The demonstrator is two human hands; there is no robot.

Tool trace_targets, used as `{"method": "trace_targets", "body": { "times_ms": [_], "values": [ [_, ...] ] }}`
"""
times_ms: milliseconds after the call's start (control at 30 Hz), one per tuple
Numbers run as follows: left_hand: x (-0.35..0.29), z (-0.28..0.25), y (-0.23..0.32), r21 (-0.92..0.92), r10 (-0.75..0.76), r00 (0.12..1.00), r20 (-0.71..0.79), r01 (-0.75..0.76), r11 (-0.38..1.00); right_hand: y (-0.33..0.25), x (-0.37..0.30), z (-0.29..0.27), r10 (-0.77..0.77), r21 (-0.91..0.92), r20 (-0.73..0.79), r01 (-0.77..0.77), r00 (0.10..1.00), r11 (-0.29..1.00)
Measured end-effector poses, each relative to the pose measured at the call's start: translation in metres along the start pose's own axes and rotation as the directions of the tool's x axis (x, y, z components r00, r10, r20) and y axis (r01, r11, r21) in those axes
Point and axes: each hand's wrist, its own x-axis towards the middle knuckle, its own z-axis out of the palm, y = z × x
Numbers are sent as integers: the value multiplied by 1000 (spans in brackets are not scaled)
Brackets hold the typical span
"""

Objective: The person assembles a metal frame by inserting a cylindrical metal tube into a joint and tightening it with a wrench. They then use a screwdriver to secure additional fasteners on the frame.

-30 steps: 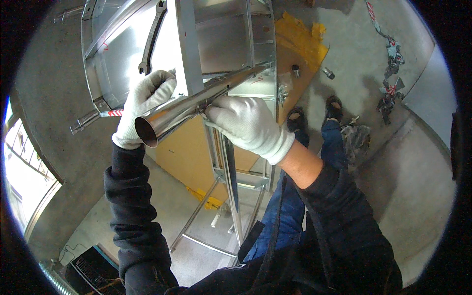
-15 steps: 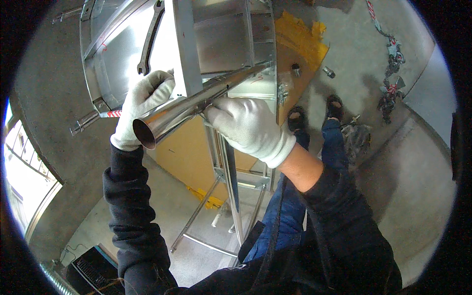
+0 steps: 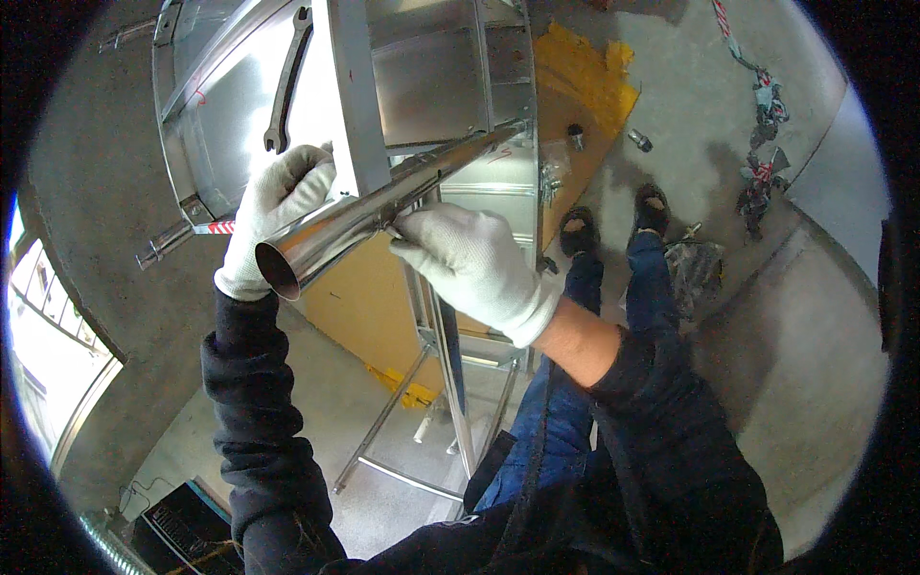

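A polished metal tube (image 3: pixel 335 235) runs slantwise along the near edge of a sheet-metal frame (image 3: pixel 350 105), its round open end toward my left. My left hand (image 3: pixel 278 211), in a white knitted glove, is closed with curled fingers at the frame's edge behind the tube; what it grips is hidden. Under the tube, my gloved right hand (image 3: pixel 479 264) pinches with thumb and forefinger beside a small fitting on the tube's side. Whatever lies between those fingertips is too small to name. An open-ended wrench (image 3: pixel 287 81) rests on the bright metal panel above my left hand.
A metal stand (image 3: pixel 450 374) with thin legs is below the tube. Cardboard with yellow tape (image 3: pixel 585 77) lies on the floor to the right, near a small metal fitting (image 3: pixel 640 140) and a plastic bag (image 3: pixel 695 268). A black case (image 3: pixel 182 527) sits at lower left.
My right hand has drawn slightly down and away from the tube, so more of the small fitting shows. My left hand stays at the frame's edge.
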Motion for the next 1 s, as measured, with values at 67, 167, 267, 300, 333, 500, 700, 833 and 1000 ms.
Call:
{"method": "trace_targets", "body": {
  "times_ms": [67,167,267,300,333,500,700,833,1000],
  "values": [
    [-1,1,1,-9,-5,1000,-17,5,1000,-5,-2,4,80,103,-49,-75,996,992],
    [1,-7,-7,22,23,998,61,-24,999,-11,-5,11,108,125,-98,-96,989,987],
    [-1,-8,-8,51,25,998,50,-28,998,-13,-4,10,69,22,-93,-68,993,997],
    [-1,-6,-4,55,22,999,29,-23,998,-13,-4,9,55,-23,-86,-57,995,998],
    [-1,0,4,60,18,1000,8,-18,998,-13,-4,9,79,9,-74,-79,994,997],
    [0,-1,5,59,11,1000,7,-12,998,-20,-9,19,385,492,70,-367,920,789],
    [0,1,7,66,34,999,10,-34,997,-35,-8,31,627,871,212,-436,749,227],
    [-1,0,9,73,36,999,8,-36,997,-51,-2,25,663,897,415,-405,623,-180],
    [0,-3,11,51,-21,998,65,18,999,-52,-5,27,603,858,511,-313,613,-408]
  ]
}}
